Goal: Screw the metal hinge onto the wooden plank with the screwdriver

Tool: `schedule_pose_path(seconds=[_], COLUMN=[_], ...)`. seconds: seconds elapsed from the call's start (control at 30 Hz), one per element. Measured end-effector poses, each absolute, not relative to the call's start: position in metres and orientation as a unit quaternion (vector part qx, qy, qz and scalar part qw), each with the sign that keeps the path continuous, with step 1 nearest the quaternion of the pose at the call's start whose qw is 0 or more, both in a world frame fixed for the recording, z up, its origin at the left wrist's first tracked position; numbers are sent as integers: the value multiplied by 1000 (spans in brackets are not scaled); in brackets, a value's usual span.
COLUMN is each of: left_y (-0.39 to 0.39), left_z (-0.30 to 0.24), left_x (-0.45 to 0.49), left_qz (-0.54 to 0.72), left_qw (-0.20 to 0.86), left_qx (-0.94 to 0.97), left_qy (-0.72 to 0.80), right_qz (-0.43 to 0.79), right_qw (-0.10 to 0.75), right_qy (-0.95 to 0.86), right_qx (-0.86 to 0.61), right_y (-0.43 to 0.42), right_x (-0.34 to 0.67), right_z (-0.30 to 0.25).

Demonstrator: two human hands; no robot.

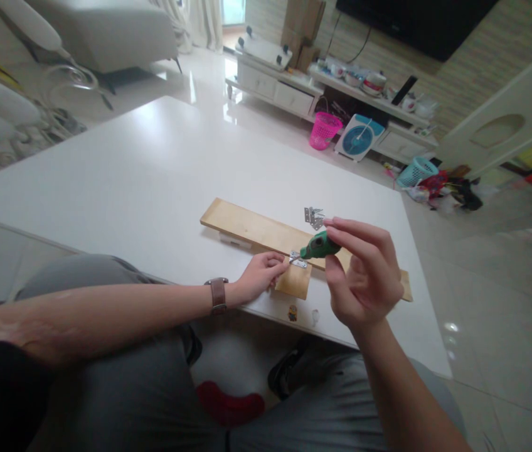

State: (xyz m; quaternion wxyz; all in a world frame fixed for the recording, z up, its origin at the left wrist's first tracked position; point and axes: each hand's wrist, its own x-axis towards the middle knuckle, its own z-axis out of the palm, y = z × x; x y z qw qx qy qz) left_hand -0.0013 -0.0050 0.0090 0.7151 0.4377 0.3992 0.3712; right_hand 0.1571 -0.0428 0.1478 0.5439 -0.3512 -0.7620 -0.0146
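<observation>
A long pale wooden board (pixel 247 225) lies on the white table (pixel 143 176), with a small wooden piece (pixel 294 281) against its near side. A metal hinge (pixel 298 260) sits where the two meet. My right hand (pixel 364 273) is closed around a green-handled screwdriver (pixel 320 245), whose tip points down at the hinge. My left hand (pixel 260 275), with a brown watch on the wrist, presses its curled fingers on the small piece beside the hinge.
Spare metal hinges (pixel 313 216) lie behind the board. Small bits sit near the table's front edge (pixel 293 312). A pink basket (pixel 324 130), a fan (pixel 359 137) and a low cabinet stand on the floor beyond. My knees are under the table.
</observation>
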Motion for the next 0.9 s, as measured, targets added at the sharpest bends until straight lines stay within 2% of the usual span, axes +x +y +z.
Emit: schedule_pose_path(seconds=[0.4, 0.9], left_y=[-6, -4], left_z=[12, 9], left_x=[-2, -1], left_qz=[373, 371], left_qw=[714, 716], left_qx=[432, 438], left_qy=[406, 398], right_qz=[-71, -13], right_qw=[543, 543], right_qy=[-753, -761], right_qx=[-364, -354], right_y=[-39, -42], right_x=[159, 159], right_z=[146, 145])
